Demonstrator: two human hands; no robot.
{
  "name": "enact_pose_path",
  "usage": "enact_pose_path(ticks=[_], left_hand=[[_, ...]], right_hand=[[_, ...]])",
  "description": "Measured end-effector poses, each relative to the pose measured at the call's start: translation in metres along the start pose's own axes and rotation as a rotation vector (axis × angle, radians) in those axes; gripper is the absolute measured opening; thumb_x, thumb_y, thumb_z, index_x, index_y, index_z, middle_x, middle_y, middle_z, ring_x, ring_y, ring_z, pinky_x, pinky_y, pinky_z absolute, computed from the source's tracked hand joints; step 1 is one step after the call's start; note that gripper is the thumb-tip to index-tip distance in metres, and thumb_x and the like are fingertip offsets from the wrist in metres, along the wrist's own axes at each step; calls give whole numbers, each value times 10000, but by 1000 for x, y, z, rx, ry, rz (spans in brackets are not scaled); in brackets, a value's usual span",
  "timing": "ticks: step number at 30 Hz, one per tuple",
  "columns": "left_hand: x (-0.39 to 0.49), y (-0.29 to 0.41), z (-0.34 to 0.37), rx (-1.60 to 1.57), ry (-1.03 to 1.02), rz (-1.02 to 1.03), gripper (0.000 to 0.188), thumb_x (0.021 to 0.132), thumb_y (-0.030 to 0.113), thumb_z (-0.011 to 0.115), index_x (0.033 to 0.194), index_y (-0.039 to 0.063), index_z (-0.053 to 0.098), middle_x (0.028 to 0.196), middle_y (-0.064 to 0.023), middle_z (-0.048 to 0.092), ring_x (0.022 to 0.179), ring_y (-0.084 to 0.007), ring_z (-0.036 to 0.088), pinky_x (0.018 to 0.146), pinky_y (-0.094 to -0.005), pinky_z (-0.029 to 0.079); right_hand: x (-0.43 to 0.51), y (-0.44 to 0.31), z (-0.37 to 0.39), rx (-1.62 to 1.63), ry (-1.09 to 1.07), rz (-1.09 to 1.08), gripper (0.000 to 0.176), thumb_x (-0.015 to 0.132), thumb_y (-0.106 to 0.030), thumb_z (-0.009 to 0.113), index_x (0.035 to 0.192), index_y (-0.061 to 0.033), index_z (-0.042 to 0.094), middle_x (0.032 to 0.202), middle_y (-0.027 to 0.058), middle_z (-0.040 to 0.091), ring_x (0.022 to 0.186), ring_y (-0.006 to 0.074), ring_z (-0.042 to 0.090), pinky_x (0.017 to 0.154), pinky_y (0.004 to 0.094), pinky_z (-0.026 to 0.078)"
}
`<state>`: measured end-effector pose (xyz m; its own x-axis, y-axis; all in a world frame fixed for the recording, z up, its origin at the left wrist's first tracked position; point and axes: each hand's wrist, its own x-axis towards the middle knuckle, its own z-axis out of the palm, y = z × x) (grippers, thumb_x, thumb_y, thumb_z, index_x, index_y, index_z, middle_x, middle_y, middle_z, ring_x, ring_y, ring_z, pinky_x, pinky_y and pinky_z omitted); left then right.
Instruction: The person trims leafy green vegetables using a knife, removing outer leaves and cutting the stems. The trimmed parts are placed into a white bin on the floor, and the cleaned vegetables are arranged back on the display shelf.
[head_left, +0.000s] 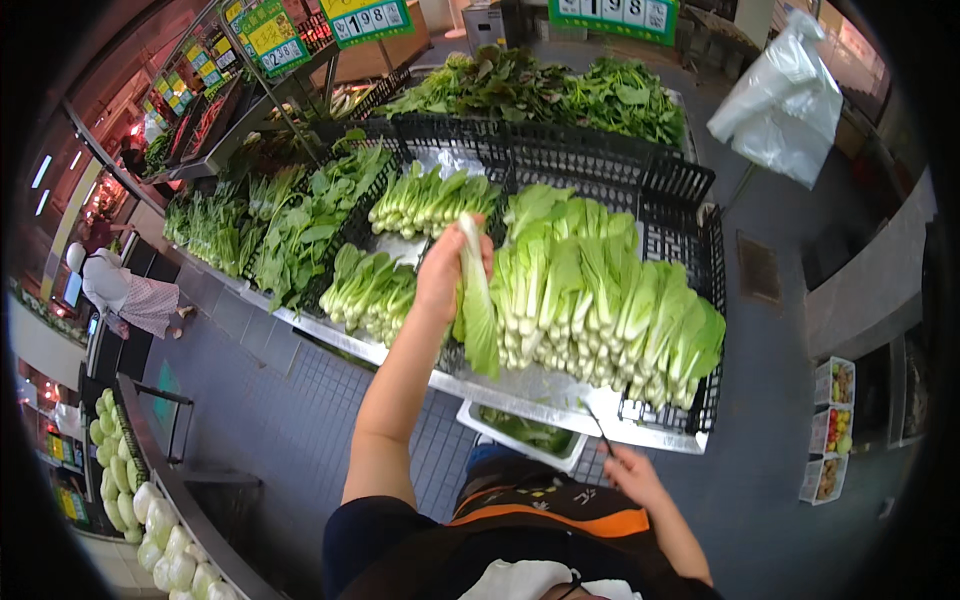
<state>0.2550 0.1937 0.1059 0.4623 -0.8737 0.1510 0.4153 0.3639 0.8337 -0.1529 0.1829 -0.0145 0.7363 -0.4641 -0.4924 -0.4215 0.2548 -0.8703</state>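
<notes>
My left hand (444, 271) grips a single head of leafy greens (478, 315) by its pale stem end, leaves hanging down, above the display stand. To the right of it a big pile of the same pale-stemmed greens (570, 300) is stacked in rows. Smaller bunches of bok choy (431, 199) lie behind the hand, and more bok choy (367, 292) to its left. In front of my apron, my right hand (634, 474) holds a thin dark knife (598, 426), its tip pointing up toward the stand's metal edge (540, 405).
Black plastic crates (679, 217) border the piles. Below the stand's edge sits a white tub (517, 435) with green scraps. A roll of plastic bags (787, 105) stands at right. Another person (120, 285) is at far left. Cabbages (169, 540) fill a stand at lower left.
</notes>
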Motion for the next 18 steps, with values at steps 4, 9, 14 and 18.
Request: enact_pose_path(ticks=[4, 9, 14, 18], left_hand=[[-86, -65, 23, 69, 62, -197, 346, 869, 218, 575, 1140, 16, 501, 850, -44, 578, 694, -134, 548, 622, -247, 466], [-167, -102, 80, 303, -38, -341, 407, 792, -21, 619, 1176, -12, 488, 1075, -75, 578, 957, -137, 553, 837, -269, 456], [-201, -115, 82, 469, -223, -539, 541, 715, 25, 694, 1203, -25, 467, 1133, -106, 562, 982, -153, 545, 833, -268, 443], [-207, -97, 82, 797, -394, -494, 679, 668, 7, 696, 1272, -20, 388, 1140, -120, 559, 965, -176, 559, 825, -280, 432]], right_hand=[[2, -43, -4, -69, 44, -250, 390, 872, -139, 536, 1251, -58, 489, 711, -38, 482, 623, 48, 451, 587, 192, 400], [2, -88, 14, -78, 45, -427, 511, 791, -138, 643, 1258, -37, 462, 816, 12, 498, 680, 70, 440, 614, 211, 410], [22, -77, 13, -435, -148, -721, 416, 704, -166, 723, 1076, -50, 577, 911, 113, 617, 789, 216, 599, 670, 308, 476], [20, -78, 17, -603, -244, -729, 251, 718, -190, 709, 902, -49, 614, 750, 82, 611, 649, 189, 591, 575, 277, 459]])
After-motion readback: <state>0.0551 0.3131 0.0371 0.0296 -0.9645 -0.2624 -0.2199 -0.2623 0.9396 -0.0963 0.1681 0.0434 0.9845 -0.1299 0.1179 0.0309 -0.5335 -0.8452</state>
